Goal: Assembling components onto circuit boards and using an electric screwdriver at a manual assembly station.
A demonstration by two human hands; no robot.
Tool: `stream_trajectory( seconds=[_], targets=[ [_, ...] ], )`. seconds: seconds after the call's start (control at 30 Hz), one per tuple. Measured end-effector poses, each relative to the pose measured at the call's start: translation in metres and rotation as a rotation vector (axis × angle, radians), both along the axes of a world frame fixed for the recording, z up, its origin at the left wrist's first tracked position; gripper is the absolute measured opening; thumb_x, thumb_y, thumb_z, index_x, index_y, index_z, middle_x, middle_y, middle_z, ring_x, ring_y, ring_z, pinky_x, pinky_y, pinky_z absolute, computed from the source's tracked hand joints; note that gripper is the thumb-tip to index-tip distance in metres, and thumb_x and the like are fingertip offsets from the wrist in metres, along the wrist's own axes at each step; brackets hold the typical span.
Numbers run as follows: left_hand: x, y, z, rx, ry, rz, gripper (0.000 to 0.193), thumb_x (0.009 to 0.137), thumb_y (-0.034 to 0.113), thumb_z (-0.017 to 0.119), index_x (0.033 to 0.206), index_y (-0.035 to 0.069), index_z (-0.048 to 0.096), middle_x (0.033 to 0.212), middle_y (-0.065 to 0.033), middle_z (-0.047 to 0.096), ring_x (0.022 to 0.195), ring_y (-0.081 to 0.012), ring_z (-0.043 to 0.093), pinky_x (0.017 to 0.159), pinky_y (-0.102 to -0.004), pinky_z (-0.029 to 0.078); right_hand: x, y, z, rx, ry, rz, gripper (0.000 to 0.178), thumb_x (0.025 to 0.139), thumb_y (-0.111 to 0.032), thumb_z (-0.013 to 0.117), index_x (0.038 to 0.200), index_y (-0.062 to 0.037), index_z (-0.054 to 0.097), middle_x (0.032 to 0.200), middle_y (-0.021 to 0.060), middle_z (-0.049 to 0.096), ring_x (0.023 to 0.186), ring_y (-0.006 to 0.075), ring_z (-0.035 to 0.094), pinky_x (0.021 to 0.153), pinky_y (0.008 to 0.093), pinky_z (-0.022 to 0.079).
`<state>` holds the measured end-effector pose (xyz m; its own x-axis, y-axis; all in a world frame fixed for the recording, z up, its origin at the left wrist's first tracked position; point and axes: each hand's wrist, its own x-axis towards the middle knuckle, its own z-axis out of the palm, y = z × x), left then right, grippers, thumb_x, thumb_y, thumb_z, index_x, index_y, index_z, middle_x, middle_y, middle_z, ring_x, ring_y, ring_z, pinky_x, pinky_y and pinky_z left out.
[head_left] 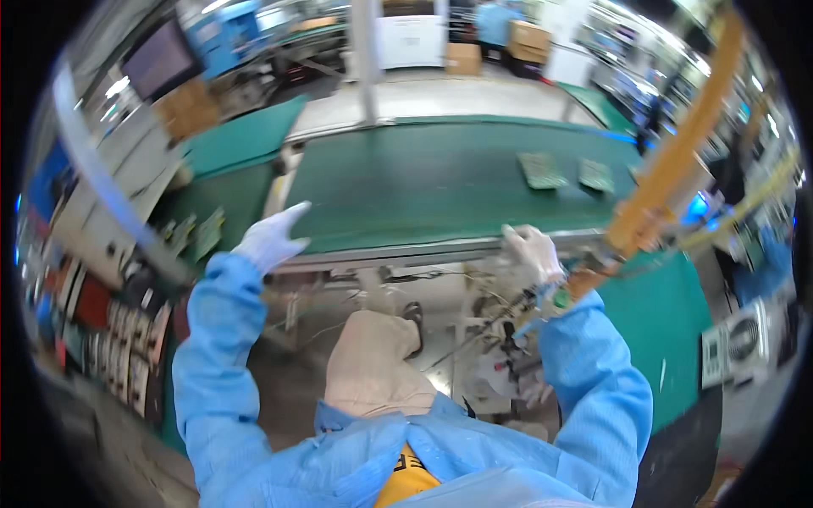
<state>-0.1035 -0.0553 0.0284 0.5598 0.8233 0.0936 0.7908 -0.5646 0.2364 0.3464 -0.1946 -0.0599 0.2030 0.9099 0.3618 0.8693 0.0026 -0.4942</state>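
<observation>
Head view. White-gloved left hand [269,240]: left of centre in the frame, at the near left corner of the green conveyor belt [406,186]; thumb and index finger spread wide apart, nothing visible between. White-gloved right hand [533,251]: right of centre, at the metal rail [406,254] along the belt's near edge; fingers bent — pinch and contact with the rail impossible to tell. Two pale green boards [540,171]: upper right of centre, lying on the belt side by side with a gap between, apart from both hands. Tilted green boards [209,234]: left of frame, near the left hand. Orange post [686,135]: slanting down from upper right, ending near the right wrist. Green worktop [660,330]: lower right, beside the right sleeve [593,356]. White device with round grille [735,343]: far right, beside the worktop. Dark monitor [161,57]: upper left. Trouser leg [377,364]: lower centre — dark shoe [413,326] just beside, at upper right
</observation>
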Motion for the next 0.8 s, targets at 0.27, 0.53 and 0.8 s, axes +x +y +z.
stream_trajectory(
  seconds=[0.27,0.53,0.8],
  targets=[
    [-0.023,-0.031,0.084,0.367,-0.106,0.478,0.079,0.083,0.033,0.064,0.148,0.02,0.022,0.11,-0.0273,0.062,0.095,-0.0421,0.062,0.086,-0.0474,0.048,-0.033,0.007,-0.019,-0.086,0.315,-0.091,0.032,0.086,-0.036,0.063,0.088,-0.0043,0.068,0.085,0.0171,0.068,0.082,0.0307,0.066,0.075,0.0394,0.05],
    [-0.281,-0.084,0.133,1.296,-0.294,0.562,0.04,0.095,0.008,0.047,0.132,-0.005,0.043,0.143,-0.023,0.039,0.132,-0.0296,0.038,0.11,-0.0395,0.033,0.033,0.082,-0.097,0.343,0.363,0.275,0.024,0.091,-0.016,0.055,0.114,-0.0067,0.054,0.106,0.0144,0.064,0.088,0.0227,0.063,0.066,0.0399,0.05],
    [-0.422,-0.165,-0.032,0.84,-0.322,1.337,0.073,0.087,0.045,0.062,0.141,0.002,0.039,0.137,-0.0196,0.048,0.12,-0.0328,0.049,0.103,-0.0397,0.04,0.018,0.036,-0.019,0.07,-0.102,-0.077,0.039,0.077,-0.036,0.071,0.107,-0.0115,0.068,0.113,0.0128,0.066,0.109,0.0263,0.06,0.095,0.037,0.046]
  ],
)
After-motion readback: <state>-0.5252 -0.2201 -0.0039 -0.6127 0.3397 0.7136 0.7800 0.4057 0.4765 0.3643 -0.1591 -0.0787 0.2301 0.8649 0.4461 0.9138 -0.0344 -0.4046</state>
